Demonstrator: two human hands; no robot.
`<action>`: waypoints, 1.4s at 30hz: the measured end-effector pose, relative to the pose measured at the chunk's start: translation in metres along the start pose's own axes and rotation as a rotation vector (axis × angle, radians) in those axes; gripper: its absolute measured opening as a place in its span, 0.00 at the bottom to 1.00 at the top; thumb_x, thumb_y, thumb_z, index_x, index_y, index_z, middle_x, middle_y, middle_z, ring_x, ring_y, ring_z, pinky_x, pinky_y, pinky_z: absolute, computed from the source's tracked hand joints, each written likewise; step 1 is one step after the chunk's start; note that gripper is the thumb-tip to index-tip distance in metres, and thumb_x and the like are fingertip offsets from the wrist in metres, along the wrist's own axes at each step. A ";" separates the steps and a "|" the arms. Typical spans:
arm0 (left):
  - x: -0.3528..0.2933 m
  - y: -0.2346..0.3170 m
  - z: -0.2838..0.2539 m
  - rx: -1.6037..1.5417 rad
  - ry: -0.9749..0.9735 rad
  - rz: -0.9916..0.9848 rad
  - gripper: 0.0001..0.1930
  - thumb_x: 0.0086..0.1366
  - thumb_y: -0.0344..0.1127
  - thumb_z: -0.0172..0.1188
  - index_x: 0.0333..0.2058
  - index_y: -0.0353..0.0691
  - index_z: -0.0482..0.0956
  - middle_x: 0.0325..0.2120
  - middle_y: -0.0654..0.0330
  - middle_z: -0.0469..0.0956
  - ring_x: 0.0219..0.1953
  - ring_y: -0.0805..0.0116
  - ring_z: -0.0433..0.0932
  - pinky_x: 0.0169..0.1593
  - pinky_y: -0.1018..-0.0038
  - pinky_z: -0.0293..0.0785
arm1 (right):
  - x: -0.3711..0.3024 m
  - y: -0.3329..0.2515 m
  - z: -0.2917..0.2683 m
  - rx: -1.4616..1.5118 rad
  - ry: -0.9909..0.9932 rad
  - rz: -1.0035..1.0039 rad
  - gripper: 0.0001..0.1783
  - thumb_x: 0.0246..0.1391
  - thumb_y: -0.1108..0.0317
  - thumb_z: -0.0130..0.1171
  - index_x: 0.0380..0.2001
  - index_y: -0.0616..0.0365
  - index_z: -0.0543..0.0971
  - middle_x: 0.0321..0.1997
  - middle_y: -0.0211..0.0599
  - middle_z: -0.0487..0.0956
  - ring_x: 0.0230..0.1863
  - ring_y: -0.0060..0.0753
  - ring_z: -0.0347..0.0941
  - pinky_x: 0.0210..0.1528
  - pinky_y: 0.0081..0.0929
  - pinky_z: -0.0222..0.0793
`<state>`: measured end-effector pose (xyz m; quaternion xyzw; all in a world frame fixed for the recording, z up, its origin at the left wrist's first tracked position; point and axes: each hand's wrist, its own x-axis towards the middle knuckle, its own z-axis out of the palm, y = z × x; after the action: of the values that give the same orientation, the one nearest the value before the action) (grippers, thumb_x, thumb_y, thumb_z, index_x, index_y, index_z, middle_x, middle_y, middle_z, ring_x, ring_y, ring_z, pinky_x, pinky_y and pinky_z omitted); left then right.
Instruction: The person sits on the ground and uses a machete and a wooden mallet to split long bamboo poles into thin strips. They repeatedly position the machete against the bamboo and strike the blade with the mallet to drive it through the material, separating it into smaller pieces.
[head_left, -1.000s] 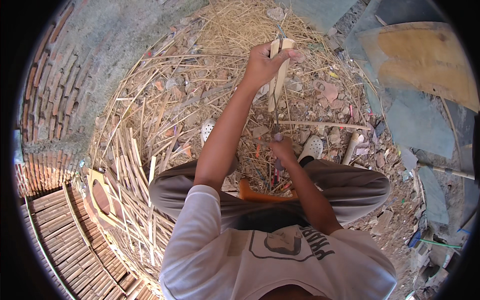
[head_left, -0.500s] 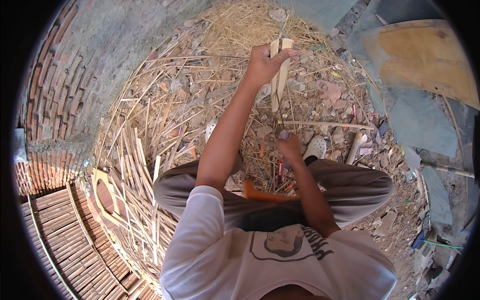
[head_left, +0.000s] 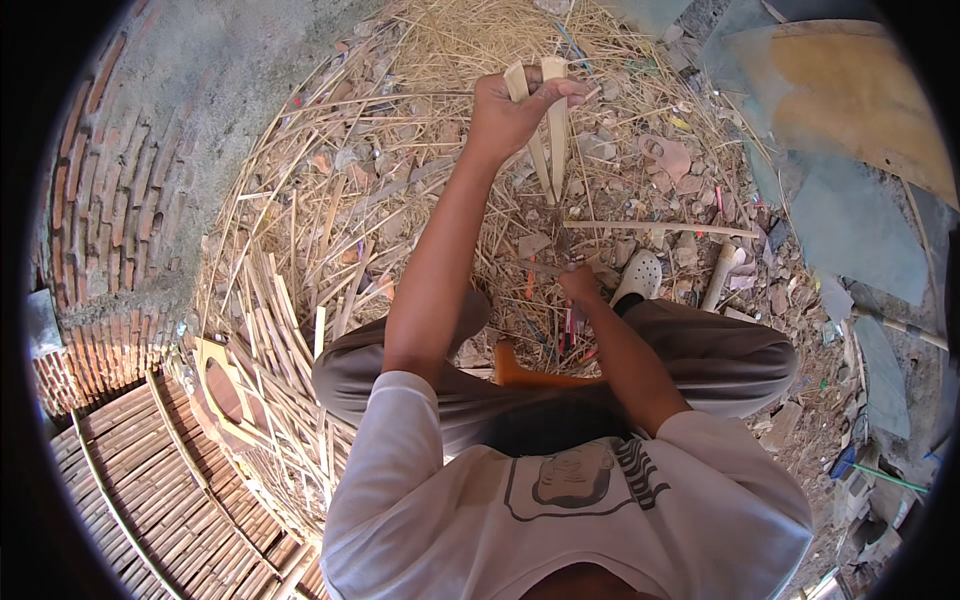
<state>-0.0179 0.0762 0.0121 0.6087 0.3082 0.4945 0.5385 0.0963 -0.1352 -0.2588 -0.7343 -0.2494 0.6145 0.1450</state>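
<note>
Out ahead, my left hand is closed around two pale bamboo strips. The strips stand apart at the top and come together at their lower ends in a narrow V. Nearer my body, my right hand is closed on a knife. Its thin blade points toward the strips' lower ends and is hard to make out against the litter; my fingers hide most of the handle.
I sit with bent legs over ground strewn with straw and shards. A long bamboo strip lies ahead of my right shoe. An orange object is between my legs. Split sticks pile at left, near a brick wall; sheets lie right.
The two strips have spread apart at their top ends. My left hand has shifted slightly left and farther away, while my right hand stays nearly in place, closer to the strip on the ground.
</note>
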 end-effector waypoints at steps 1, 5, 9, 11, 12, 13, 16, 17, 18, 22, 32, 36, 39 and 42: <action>0.003 0.002 -0.003 -0.008 -0.005 -0.007 0.06 0.65 0.27 0.61 0.36 0.30 0.84 0.33 0.54 0.85 0.36 0.69 0.84 0.42 0.73 0.82 | 0.013 0.002 0.002 0.011 -0.005 -0.015 0.11 0.52 0.72 0.55 0.19 0.65 0.71 0.12 0.37 0.68 0.09 0.31 0.62 0.14 0.34 0.59; 0.000 0.013 -0.007 -0.027 -0.022 -0.077 0.06 0.64 0.25 0.60 0.37 0.28 0.82 0.34 0.51 0.84 0.39 0.67 0.84 0.44 0.72 0.82 | 0.020 0.010 0.018 0.173 -0.087 0.013 0.09 0.52 0.74 0.55 0.19 0.62 0.72 0.11 0.34 0.65 0.11 0.29 0.61 0.15 0.33 0.59; -0.006 0.011 0.002 0.010 -0.131 -0.037 0.05 0.64 0.25 0.61 0.36 0.28 0.82 0.34 0.51 0.84 0.39 0.65 0.84 0.44 0.71 0.83 | 0.033 0.035 0.006 0.479 -0.521 0.067 0.04 0.52 0.75 0.55 0.25 0.58 0.73 0.15 0.30 0.67 0.11 0.26 0.63 0.15 0.32 0.61; -0.007 0.010 0.007 -0.007 -0.188 -0.016 0.05 0.63 0.25 0.62 0.35 0.28 0.82 0.34 0.51 0.84 0.38 0.64 0.85 0.44 0.70 0.83 | 0.034 0.046 0.008 0.896 -0.884 0.144 0.07 0.51 0.77 0.55 0.23 0.55 0.70 0.14 0.29 0.66 0.11 0.24 0.62 0.15 0.30 0.60; -0.006 0.013 0.007 -0.027 -0.197 -0.015 0.04 0.63 0.24 0.62 0.34 0.28 0.82 0.34 0.51 0.84 0.38 0.64 0.85 0.44 0.70 0.83 | 0.032 0.047 0.010 1.107 -1.064 0.176 0.10 0.51 0.78 0.55 0.22 0.53 0.68 0.14 0.29 0.65 0.11 0.24 0.61 0.15 0.28 0.59; -0.005 0.015 0.005 -0.044 -0.204 -0.011 0.04 0.63 0.24 0.62 0.34 0.29 0.82 0.34 0.51 0.84 0.38 0.63 0.85 0.44 0.69 0.83 | 0.025 0.041 0.018 1.025 -0.960 0.171 0.11 0.51 0.78 0.55 0.20 0.53 0.68 0.13 0.29 0.64 0.11 0.23 0.60 0.16 0.29 0.60; -0.007 0.018 -0.016 -0.038 -0.056 -0.109 0.04 0.62 0.22 0.62 0.34 0.26 0.80 0.33 0.48 0.84 0.39 0.61 0.85 0.44 0.67 0.84 | 0.004 0.025 0.040 0.663 -0.573 0.058 0.10 0.52 0.74 0.55 0.18 0.56 0.69 0.12 0.29 0.64 0.12 0.25 0.62 0.19 0.32 0.61; -0.009 0.016 -0.020 -0.061 -0.032 -0.116 0.04 0.62 0.22 0.62 0.34 0.26 0.80 0.33 0.47 0.84 0.39 0.60 0.85 0.44 0.66 0.84 | 0.006 0.020 0.037 0.432 -0.429 0.001 0.09 0.52 0.73 0.56 0.20 0.58 0.70 0.13 0.30 0.65 0.13 0.26 0.63 0.19 0.33 0.61; -0.011 0.015 -0.022 -0.021 -0.032 -0.123 0.03 0.61 0.20 0.61 0.34 0.25 0.80 0.32 0.46 0.83 0.40 0.59 0.85 0.44 0.65 0.84 | 0.013 0.020 0.028 0.201 -0.276 -0.050 0.08 0.52 0.72 0.56 0.21 0.60 0.71 0.14 0.32 0.67 0.14 0.26 0.64 0.19 0.33 0.61; -0.018 0.019 -0.008 -0.012 -0.051 -0.055 0.04 0.61 0.22 0.63 0.34 0.27 0.82 0.31 0.50 0.84 0.37 0.63 0.85 0.41 0.70 0.83 | 0.041 0.052 0.022 -0.133 0.265 -0.135 0.11 0.51 0.70 0.58 0.21 0.65 0.72 0.16 0.36 0.69 0.14 0.29 0.66 0.18 0.36 0.61; -0.033 0.077 -0.007 0.359 0.041 -0.019 0.10 0.58 0.38 0.71 0.32 0.38 0.87 0.24 0.63 0.84 0.24 0.82 0.77 0.29 0.80 0.73 | 0.069 0.122 0.001 -0.181 -0.448 -0.182 0.10 0.47 0.72 0.55 0.14 0.60 0.71 0.12 0.35 0.68 0.11 0.33 0.66 0.18 0.36 0.64; -0.053 0.106 -0.005 0.297 0.150 0.132 0.10 0.58 0.39 0.71 0.32 0.37 0.87 0.24 0.63 0.84 0.25 0.80 0.79 0.30 0.80 0.75 | 0.010 0.080 -0.006 0.050 -0.395 0.043 0.14 0.44 0.70 0.55 0.08 0.60 0.71 0.11 0.36 0.70 0.12 0.36 0.68 0.18 0.35 0.64; -0.050 0.162 -0.013 0.303 0.220 0.138 0.15 0.59 0.41 0.70 0.38 0.35 0.83 0.29 0.59 0.84 0.30 0.73 0.81 0.36 0.74 0.76 | -0.016 0.065 0.009 0.047 -0.107 -0.093 0.12 0.44 0.71 0.56 0.11 0.62 0.71 0.11 0.37 0.69 0.11 0.34 0.67 0.16 0.35 0.62; -0.051 0.210 -0.010 0.273 0.188 0.343 0.11 0.58 0.39 0.71 0.32 0.37 0.87 0.24 0.63 0.84 0.26 0.79 0.81 0.31 0.79 0.76 | -0.062 0.006 0.014 0.253 0.021 -0.190 0.08 0.45 0.73 0.57 0.18 0.64 0.73 0.14 0.41 0.71 0.11 0.32 0.67 0.16 0.34 0.61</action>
<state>-0.0760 -0.0148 0.1990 0.6705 0.3131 0.5871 0.3281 0.0762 -0.1752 -0.2132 -0.6894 -0.2369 0.6169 0.2966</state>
